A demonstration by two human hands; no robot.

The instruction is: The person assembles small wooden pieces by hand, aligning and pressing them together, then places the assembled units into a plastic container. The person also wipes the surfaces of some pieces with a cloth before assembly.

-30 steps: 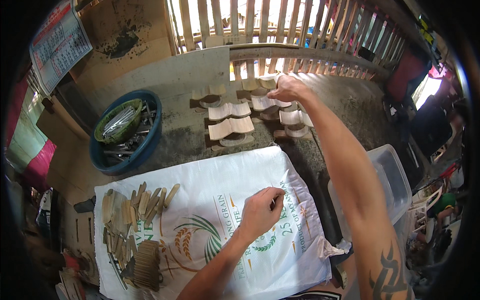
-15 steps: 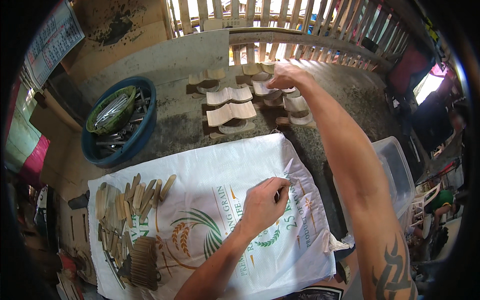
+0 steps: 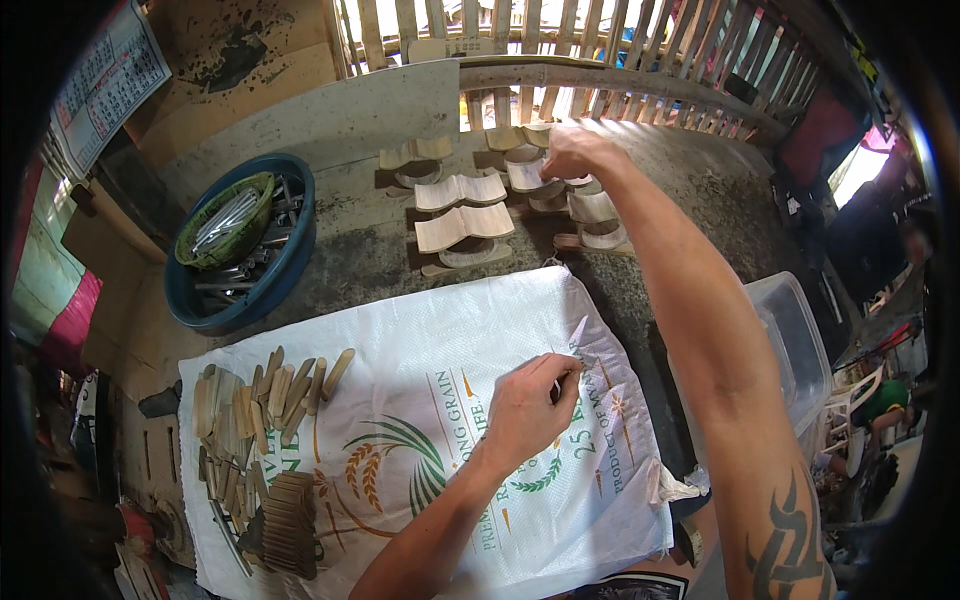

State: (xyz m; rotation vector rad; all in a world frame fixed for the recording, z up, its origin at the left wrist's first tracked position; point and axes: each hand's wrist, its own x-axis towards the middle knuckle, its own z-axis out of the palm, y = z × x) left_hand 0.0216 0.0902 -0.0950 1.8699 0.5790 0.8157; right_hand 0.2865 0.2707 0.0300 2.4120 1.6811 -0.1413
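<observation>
My right hand (image 3: 585, 155) is stretched to the far side of the bench, fingers closed at the right end of a pale wavy wooden piece (image 3: 528, 178); its fingertips are partly hidden. Around it stand several similar wooden pieces, each with a curved top on a ring and base, among them a near one (image 3: 465, 228) and one on the right (image 3: 592, 208). Over the printed white sack (image 3: 400, 325), my left hand (image 3: 535, 405) rests with fingers curled inward. Whatever it may hold is hidden.
Small wooden sticks (image 3: 270, 400) and a ribbed row of wooden strips (image 3: 290, 525) lie on the sack's left side. A blue basin (image 3: 305, 240) at left holds metal tubes and a green bowl (image 3: 255, 222). A clear plastic box (image 3: 800, 330) stands right, beneath my forearm. Wooden slats (image 3: 620, 85) edge the back.
</observation>
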